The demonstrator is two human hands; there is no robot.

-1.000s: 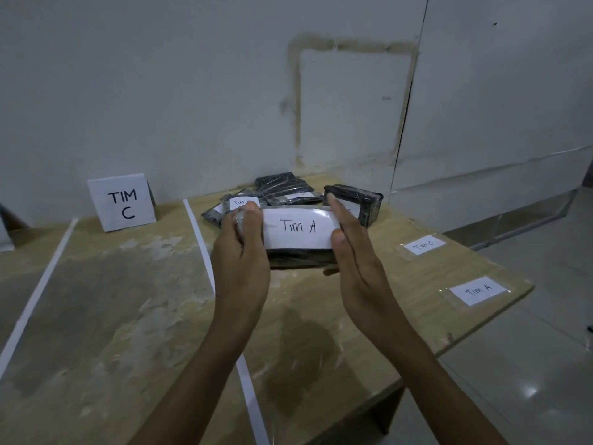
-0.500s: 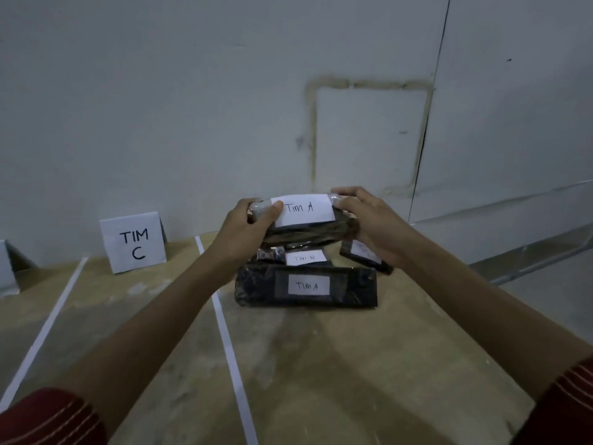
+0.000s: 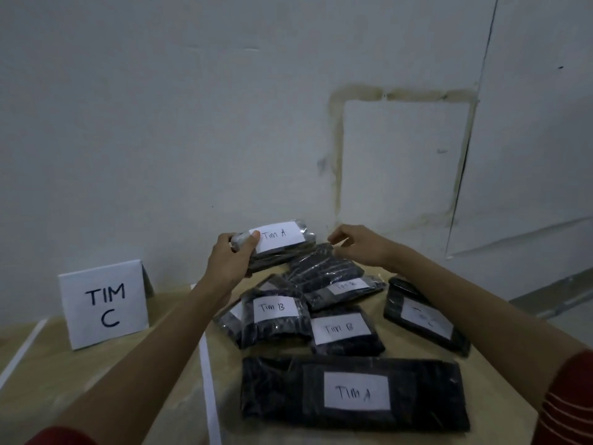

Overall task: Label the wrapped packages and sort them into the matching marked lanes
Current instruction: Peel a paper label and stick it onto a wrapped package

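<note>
Mid-frame, the left hand (image 3: 228,263) holds the Tim A package (image 3: 282,248) in a closed grip. The right hand (image 3: 361,245) curls just beside it; whether its grip holds anything cannot be told.

Both arms stretch forward; left hand (image 3: 229,261) grips a package (image 3: 279,240), thumb on top; right hand (image 3: 359,245) hovers, fingers loosely curled.

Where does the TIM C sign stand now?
In the head view, the TIM C sign stands on the table at the left, across the white tape line from the packages.
</note>
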